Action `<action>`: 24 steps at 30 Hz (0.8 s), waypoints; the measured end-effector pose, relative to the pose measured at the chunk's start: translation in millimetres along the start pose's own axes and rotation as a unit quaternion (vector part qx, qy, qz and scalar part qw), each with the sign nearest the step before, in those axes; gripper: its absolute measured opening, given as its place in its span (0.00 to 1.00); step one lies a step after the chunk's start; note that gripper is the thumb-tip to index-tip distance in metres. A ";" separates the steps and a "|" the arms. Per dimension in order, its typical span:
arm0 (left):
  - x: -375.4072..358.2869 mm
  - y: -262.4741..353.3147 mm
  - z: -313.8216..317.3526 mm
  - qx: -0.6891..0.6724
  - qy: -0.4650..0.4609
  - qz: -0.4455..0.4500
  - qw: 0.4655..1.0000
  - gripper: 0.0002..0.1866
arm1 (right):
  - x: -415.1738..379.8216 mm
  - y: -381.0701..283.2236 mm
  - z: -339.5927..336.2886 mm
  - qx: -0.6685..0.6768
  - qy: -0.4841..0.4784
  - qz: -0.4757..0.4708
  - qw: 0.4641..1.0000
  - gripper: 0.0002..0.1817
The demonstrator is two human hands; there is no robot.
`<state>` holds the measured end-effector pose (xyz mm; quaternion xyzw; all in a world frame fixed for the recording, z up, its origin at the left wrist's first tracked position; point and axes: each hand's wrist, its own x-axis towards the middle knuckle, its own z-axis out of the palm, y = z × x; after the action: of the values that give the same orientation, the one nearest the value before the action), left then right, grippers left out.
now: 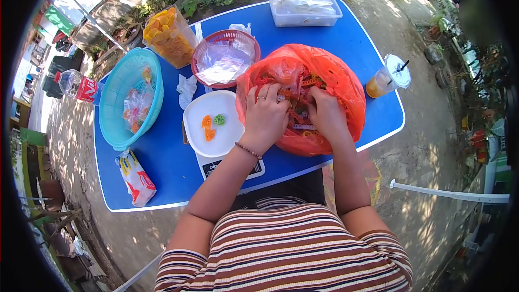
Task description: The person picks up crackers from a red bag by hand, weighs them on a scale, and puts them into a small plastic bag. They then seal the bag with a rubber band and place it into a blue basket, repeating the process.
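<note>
A large red plastic bag (351, 97) gapes at the table's right side, filled with colourful curly snack pieces (299, 112) in red, orange, green and purple. Both hands are inside its mouth. My left hand (266, 116), with a ring and a beaded bracelet, is curled among the pieces at the left. Opposite it, my right hand (328, 114) has bent fingers dipping into the pieces. The fingertips of both are partly hidden, and what they hold cannot be made out. Left of the bag, a white plate (227, 135) on a kitchen scale (254, 170) bears orange pieces (208, 127) and a green one (219, 119).
On the blue table (173, 173) stand a turquoise basket (111, 124) with filled clear packets, a red basket (254, 54) of plastic bags, an orange-snack bag (170, 38), a clear tub (305, 19), a drink cup (384, 78), a bottle (81, 86) and a white-red packet (135, 179).
</note>
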<state>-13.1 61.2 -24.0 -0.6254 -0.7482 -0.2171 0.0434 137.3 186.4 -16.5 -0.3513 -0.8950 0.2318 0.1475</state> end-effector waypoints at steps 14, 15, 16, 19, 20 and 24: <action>2.1 5.8 3.3 0.025 -0.007 0.039 0.999 0.10 | -25.6 -6.6 -35.0 -0.065 -0.075 0.034 0.994 0.13; 1.9 5.0 4.3 0.024 -0.003 0.036 0.999 0.10 | -24.3 -4.1 -33.6 -0.070 -0.027 0.029 0.997 0.14; 2.4 5.3 5.3 0.024 -0.013 0.034 0.999 0.10 | -20.6 0.1 -30.6 -0.074 0.022 0.024 0.997 0.15; 6.4 8.4 8.7 0.013 -0.023 0.045 0.999 0.11 | -5.1 15.1 -32.9 -0.070 0.092 -0.007 0.993 0.19; 9.0 8.3 9.6 0.002 -0.013 0.059 0.998 0.11 | 1.2 19.3 -34.4 -0.066 0.101 -0.019 0.992 0.20; 23.7 5.3 18.1 -0.123 -0.035 0.154 0.980 0.14 | 28.1 29.7 -30.5 -0.084 0.135 -0.002 0.987 0.19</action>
<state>-9.3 90.4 -30.9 -0.7408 -0.6117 -0.2763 -0.0276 147.0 234.6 -3.2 -0.3884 -0.8839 0.1059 0.2381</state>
